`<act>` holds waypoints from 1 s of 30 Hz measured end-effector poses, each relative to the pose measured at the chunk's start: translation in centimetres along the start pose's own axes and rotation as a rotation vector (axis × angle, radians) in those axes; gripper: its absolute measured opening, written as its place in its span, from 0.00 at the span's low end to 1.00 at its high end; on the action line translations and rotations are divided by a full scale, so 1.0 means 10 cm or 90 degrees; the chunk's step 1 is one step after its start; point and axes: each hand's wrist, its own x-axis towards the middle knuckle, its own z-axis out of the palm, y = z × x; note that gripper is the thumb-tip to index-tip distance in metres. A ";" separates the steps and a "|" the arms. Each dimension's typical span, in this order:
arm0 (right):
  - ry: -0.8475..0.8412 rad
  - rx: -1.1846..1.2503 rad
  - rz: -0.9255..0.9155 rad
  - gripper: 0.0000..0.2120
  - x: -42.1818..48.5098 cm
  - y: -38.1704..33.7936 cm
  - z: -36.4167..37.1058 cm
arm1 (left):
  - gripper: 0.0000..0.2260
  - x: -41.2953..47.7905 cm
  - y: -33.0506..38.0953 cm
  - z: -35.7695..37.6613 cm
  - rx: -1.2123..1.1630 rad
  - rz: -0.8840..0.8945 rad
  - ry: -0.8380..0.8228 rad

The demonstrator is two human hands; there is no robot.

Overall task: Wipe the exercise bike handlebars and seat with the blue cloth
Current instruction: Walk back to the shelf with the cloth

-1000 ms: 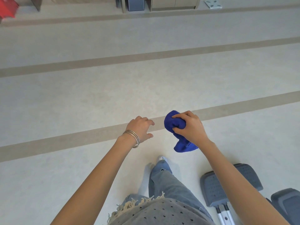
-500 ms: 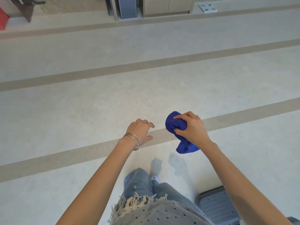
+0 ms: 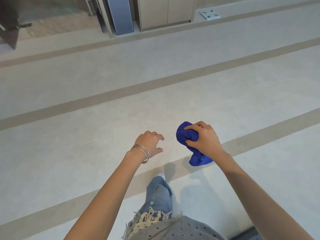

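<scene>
The blue cloth [image 3: 187, 137] is bunched up in my right hand [image 3: 204, 139], which grips it at waist height over the floor; one end of the cloth hangs below the hand. My left hand [image 3: 149, 142] is held out beside it, a short gap to the left, fingers loosely curled and holding nothing. Thin metal bangles circle the left wrist. The exercise bike's handlebars and seat are out of view; only a dark grey corner of equipment [image 3: 249, 235] shows at the bottom right edge.
Pale floor [image 3: 86, 161] with darker tan stripes stretches ahead. At the far end stand beige cabinets [image 3: 164, 11], a grey-blue panel [image 3: 121, 14] and a white scale [image 3: 209, 14] on a raised step. My jeans leg and shoe [image 3: 160, 175] step forward below.
The view has moved forward across the floor; the grey equipment at the bottom right has slid almost out of frame. Both hands keep the same pose, cloth still gripped.
</scene>
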 end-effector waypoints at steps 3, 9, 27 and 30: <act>0.009 0.007 0.005 0.19 0.53 -0.10 -0.10 | 0.20 0.43 -0.17 -0.32 -0.006 0.006 0.001; 0.007 0.015 -0.001 0.19 1.33 -0.22 -0.22 | 0.20 1.12 -0.47 -0.84 -0.001 0.015 0.019; 0.003 -0.006 -0.042 0.18 3.51 0.22 -0.92 | 0.20 3.09 -0.55 -1.79 -0.022 -0.016 0.038; 0.024 -0.011 -0.063 0.18 3.89 0.38 -1.15 | 0.20 3.53 -0.41 -2.00 -0.039 -0.018 0.042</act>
